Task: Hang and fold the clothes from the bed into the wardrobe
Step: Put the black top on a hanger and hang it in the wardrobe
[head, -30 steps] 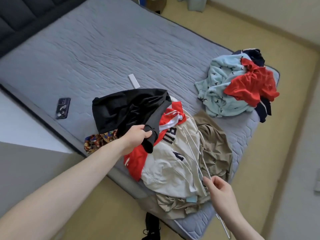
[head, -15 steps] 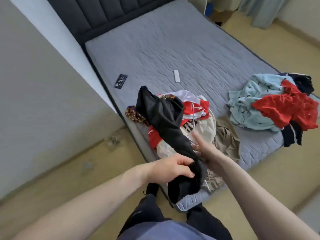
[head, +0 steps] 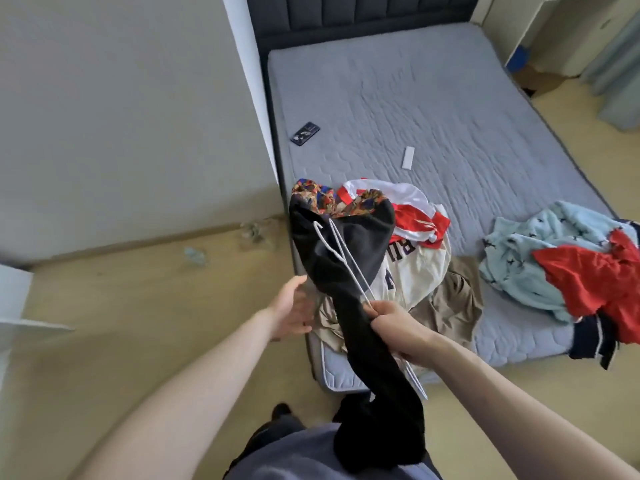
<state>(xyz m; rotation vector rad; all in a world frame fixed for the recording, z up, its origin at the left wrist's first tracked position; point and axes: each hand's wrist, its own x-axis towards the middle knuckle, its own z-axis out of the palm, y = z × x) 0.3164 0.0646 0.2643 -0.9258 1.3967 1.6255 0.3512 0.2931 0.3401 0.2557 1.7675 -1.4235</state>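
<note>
Hands have swapped roles since half a second ago. Your right hand now grips both the black garment and a white wire hanger, fingers curled tight around them together. Before, your left hand pinched the black cloth; now your left hand has let go and floats just beside it, fingers relaxed and spread, holding nothing.

The black garment has stretched out: its upper part drapes above the clothes pile at the bed's near corner, and its lower end hangs down past your fist to your lap. The hanger's hook lies against the upper cloth, and its far end pokes out below your right hand.

Under and behind it, the pile of cream, red-and-white, patterned and tan clothes sits on the grey mattress. A second heap of pale blue, red and navy lies well apart, at the right edge. A dark phone and a small white strip rest farther up the bed, as before.
</note>
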